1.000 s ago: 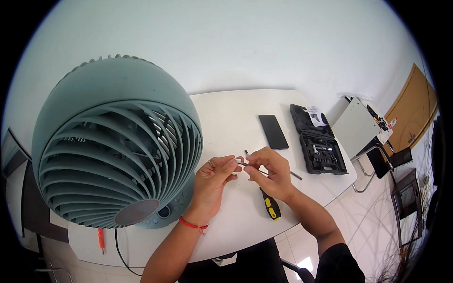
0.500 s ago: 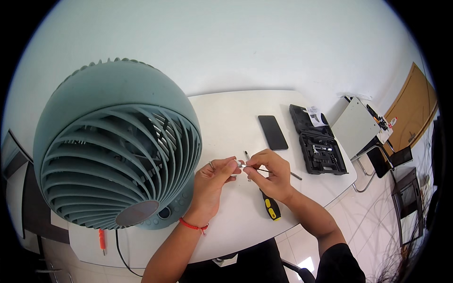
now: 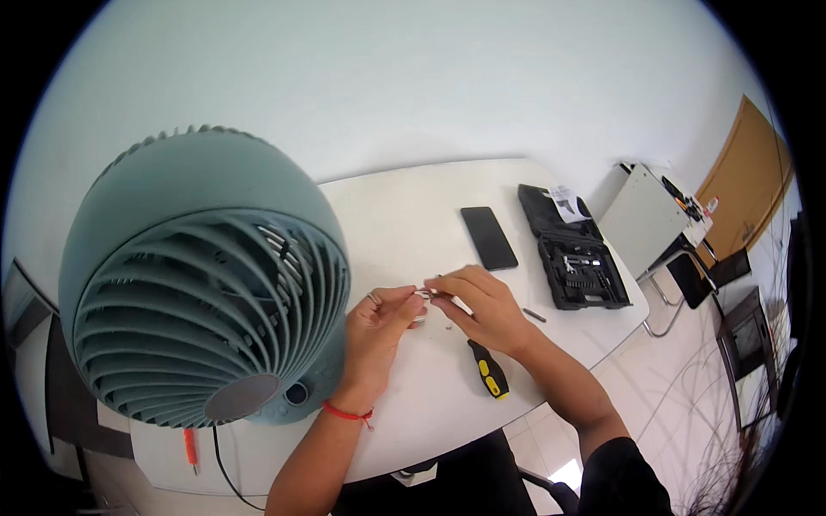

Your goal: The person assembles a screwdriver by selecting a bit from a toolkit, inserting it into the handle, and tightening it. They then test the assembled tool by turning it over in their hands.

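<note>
My left hand (image 3: 379,331), with a ring and a red cord bracelet, pinches a small whitish piece with a metallic part (image 3: 424,295). My right hand (image 3: 482,308) is closed at the same piece, thumb and fingertips pressed together against it. The fingers cover much of the piece, so its kind is unclear. Just left of my hands stands a large grey-green fan (image 3: 206,284) with a curved grille. Below my right hand lies a black and yellow screwdriver (image 3: 490,371). A thin dark rod (image 3: 534,315) rests on the table, partly hidden behind my right hand.
On the white table (image 3: 404,198) lie a black phone (image 3: 489,238) and an open black tool case (image 3: 585,267). An orange-handled screwdriver (image 3: 190,449) and a black cable (image 3: 221,469) lie below the fan. A second table and chairs stand at the right.
My right hand has shifted slightly left and up, its fingers now more over the small piece. The view has turned a little, so the fan and table items appear shifted.
</note>
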Demonstrator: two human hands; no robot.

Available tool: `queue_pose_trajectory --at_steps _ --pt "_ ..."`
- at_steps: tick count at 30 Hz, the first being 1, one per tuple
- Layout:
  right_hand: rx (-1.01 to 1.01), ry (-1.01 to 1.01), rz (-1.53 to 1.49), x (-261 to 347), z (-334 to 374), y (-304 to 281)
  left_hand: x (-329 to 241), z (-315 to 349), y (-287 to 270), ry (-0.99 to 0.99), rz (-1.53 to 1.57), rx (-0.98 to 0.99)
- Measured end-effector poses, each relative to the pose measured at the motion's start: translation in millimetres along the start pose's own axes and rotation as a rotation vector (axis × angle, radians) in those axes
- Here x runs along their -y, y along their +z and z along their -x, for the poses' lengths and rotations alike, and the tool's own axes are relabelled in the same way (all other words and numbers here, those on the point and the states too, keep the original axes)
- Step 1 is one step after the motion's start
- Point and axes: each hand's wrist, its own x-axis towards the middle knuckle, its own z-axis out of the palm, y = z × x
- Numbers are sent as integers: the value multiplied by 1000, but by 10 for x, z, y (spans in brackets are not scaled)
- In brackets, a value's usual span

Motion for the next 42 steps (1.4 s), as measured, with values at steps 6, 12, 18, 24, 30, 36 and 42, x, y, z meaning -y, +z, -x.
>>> queue_pose_trajectory --at_steps 6,12,18,24,30,36,42 --pt "21 50 71 -242 12 2 -19 -90 -48 279 -753 -94" --pt "55 191 -43 -278 29 -3 74 -20 -78 463 -1344 65" --pt "49 168 -80 -338 52 45 73 -39 -64 532 -1373 113" --pt "12 125 -73 -379 73 78 39 -16 -30 548 -1414 202" --pt "-12 54 -41 -408 58 19 117 -92 -38 625 -1208 155" --pt "-163 429 -832 -215 9 -76 155 -96 -8 393 -735 151" --pt "-177 319 -899 -182 61 -104 164 -100 22 461 -675 192"
